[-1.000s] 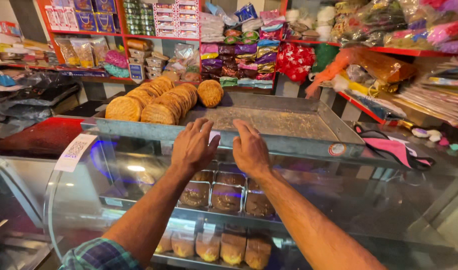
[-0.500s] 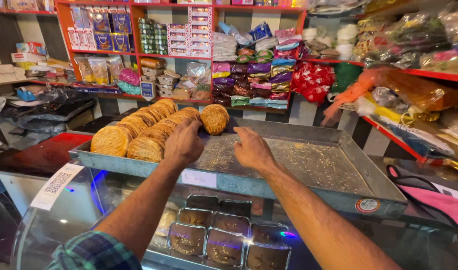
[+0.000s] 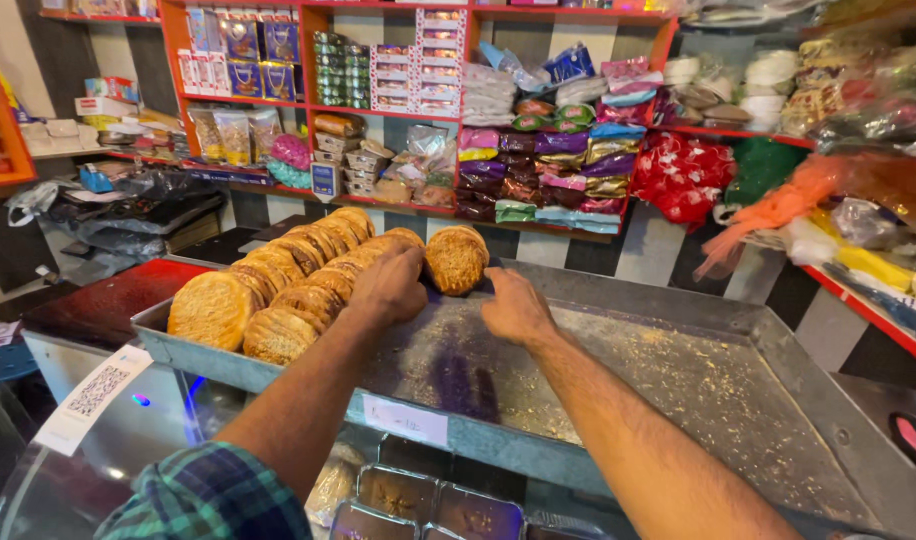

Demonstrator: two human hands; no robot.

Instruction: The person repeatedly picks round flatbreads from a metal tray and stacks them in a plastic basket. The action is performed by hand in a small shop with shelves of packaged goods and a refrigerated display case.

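Plaid cloth, blue-green, covers the left forearm at the bottom edge. Just beyond it, under the counter glass, trays of dark baked goods (image 3: 418, 500) sit in rows; a white label (image 3: 405, 420) is stuck to the front wall of the grey metal tray (image 3: 678, 400) above them.

Both hands have moved forward since a second ago: then they lay flat on the tray's near rim, half a second ago they were crossing its crumb-dusted floor, and now they are at the far left end, among the round biscuits (image 3: 278, 290).

- Left hand (image 3: 390, 285): palm down, fingers curved over the end of the nearer biscuit row, touching it. Whether it grips one, cannot tell.
- Right hand (image 3: 513, 305): fingers loose and half-curled, resting on the tray floor just beside the single upright biscuit (image 3: 456, 258); holding nothing that shows.

The biscuits stand on edge in two overlapping rows at the tray's left; the rest of the tray holds only crumbs. Judging by the shift, the reach is over and handling of the biscuits begins here.

Farther back: a red counter (image 3: 108, 300), then red shelves (image 3: 308, 60) packed with boxed and bagged goods.
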